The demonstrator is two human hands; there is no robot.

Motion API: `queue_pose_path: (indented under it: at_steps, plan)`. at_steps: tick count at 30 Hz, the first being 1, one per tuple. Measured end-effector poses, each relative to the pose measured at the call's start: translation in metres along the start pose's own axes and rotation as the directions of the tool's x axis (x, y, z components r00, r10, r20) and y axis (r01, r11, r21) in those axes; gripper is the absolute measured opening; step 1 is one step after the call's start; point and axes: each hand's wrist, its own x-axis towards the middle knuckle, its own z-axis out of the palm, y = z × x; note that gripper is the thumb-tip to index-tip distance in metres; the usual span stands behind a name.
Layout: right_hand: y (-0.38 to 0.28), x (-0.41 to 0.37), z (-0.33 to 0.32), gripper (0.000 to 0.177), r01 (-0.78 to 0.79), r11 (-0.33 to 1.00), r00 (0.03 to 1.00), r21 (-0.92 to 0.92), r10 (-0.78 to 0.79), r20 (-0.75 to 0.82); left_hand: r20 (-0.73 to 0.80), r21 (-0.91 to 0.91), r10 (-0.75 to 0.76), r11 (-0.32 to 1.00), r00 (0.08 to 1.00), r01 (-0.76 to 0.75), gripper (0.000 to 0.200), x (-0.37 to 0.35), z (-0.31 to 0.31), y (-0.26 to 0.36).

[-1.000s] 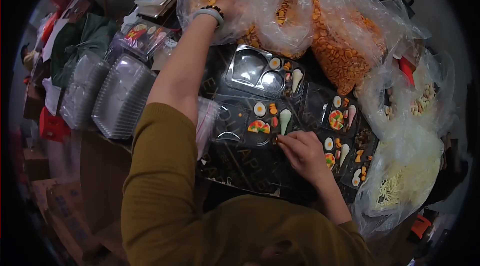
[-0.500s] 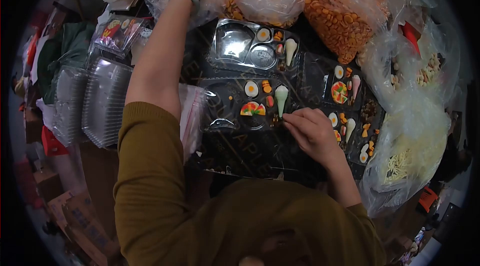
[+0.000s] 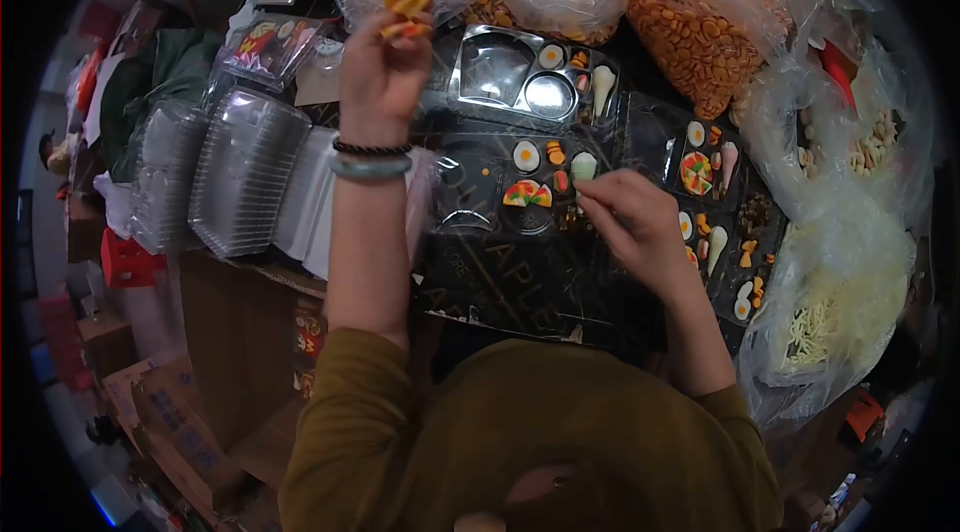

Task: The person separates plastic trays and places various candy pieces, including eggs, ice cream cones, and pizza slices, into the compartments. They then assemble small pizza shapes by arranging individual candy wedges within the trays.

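My left hand (image 3: 388, 77) is raised over the back left of the table, its fingers closed around several pizza-slice candies (image 3: 408, 4) in yellow, red and green. My right hand (image 3: 635, 224) is pinched at the lower end of a pale green ice-cream-cone candy (image 3: 584, 164); whether it grips the cone or something small is hidden. The cone lies in the middle clear tray (image 3: 470, 154), along with a fried-egg candy (image 3: 526, 155), a burger-like candy (image 3: 555, 152), a small red-and-white candy (image 3: 561, 182) and pizza-slice candies (image 3: 527, 194).
Another partly filled tray (image 3: 490, 62) lies behind, and more filled trays (image 3: 697, 172) are at the right. Stacked clear lids (image 3: 245, 172) stand at the left. Plastic bags of orange candies (image 3: 690, 42) and pale candies (image 3: 815, 332) line the back and right.
My left hand has come back from the bag at the rear, now with pizza-slice candies in it. My right hand has moved slightly up along the cone candy. The view has shifted.
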Motion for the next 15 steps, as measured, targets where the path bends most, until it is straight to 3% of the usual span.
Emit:
queue_pose_path:
  at_steps: [2, 5, 7, 8, 10, 11, 15]
  plan:
    - [-0.002, 0.019, 0.008, 0.02, -0.013, 0.997, 0.999, 0.079, 0.016, -0.037, 0.028, -0.146, -0.143, 0.979, 0.989, 0.146, 0.035, -0.029, -0.005, -0.035]
    - [0.012, 0.042, 0.031, 0.03, -0.122, 0.917, 0.985, 0.38, 0.16, -0.069, 0.019, -0.237, -0.213, 0.948, 0.977, 0.211, 0.037, -0.06, -0.01, -0.077]
    - [0.008, 0.053, 0.038, 0.036, -0.234, 0.799, 0.96, 0.554, 0.28, 0.002, -0.086, -0.19, -0.19, 0.967, 0.978, 0.171, 0.045, -0.074, -0.012, -0.094]
    - [0.006, 0.055, 0.039, 0.035, -0.263, 0.777, 0.953, 0.571, 0.303, 0.027, -0.151, -0.135, -0.197, 0.975, 0.969, 0.177, 0.033, -0.078, -0.014, -0.099]
    - [0.004, 0.055, 0.04, 0.033, -0.324, 0.729, 0.933, 0.603, 0.35, 0.078, -0.147, -0.094, -0.232, 0.971, 0.962, 0.22, 0.029, -0.085, -0.013, -0.105]
    - [0.006, 0.054, 0.04, 0.028, -0.35, 0.78, 0.928, 0.518, 0.364, 0.079, -0.145, -0.072, -0.249, 0.968, 0.958, 0.24, 0.027, -0.089, -0.013, -0.107]
    - [0.022, 0.044, 0.043, 0.022, -0.351, 0.762, 0.929, 0.544, 0.356, 0.101, -0.212, 0.225, -0.132, 0.958, 0.968, 0.179, 0.013, -0.098, -0.011, -0.122]
